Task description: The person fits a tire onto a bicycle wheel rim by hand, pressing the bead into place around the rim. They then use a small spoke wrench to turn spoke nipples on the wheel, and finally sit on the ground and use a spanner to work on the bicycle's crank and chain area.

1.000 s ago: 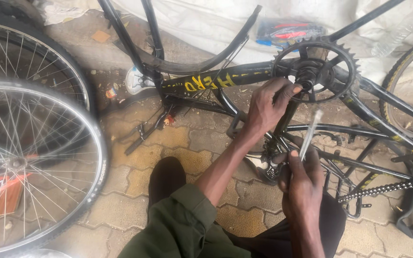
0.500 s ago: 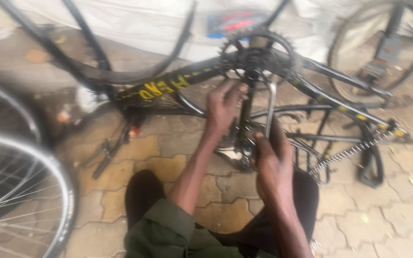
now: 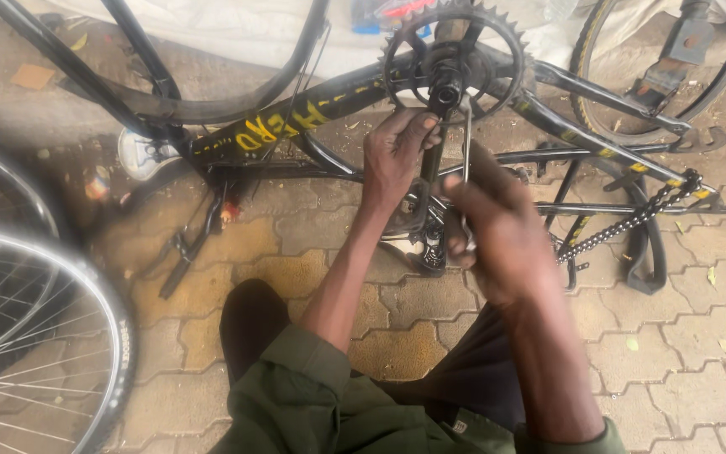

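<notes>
A black bicycle frame (image 3: 313, 113) with yellow markings lies on its side on the paving. Its toothed chainring (image 3: 497, 34) sits at the top centre, with a black crank arm (image 3: 440, 101) running down from it. My left hand (image 3: 395, 155) is closed around that crank arm just below the chainring. My right hand (image 3: 497, 227) is blurred and grips a thin metal rod (image 3: 466, 139) that stands upright next to the crank. A loose chain (image 3: 632, 220) hangs from the rear of the frame at the right.
Two spoked wheels (image 3: 35, 336) lie at the left edge. A tyred wheel (image 3: 598, 67) is at the top right. A kickstand (image 3: 191, 244) rests on the brick paving (image 3: 682, 336). My knees and green sleeves fill the bottom centre.
The view has swung so the frame and chainring sit further left and closer. My left hand has kept its hold on the crank arm. My right hand has risen with the rod.
</notes>
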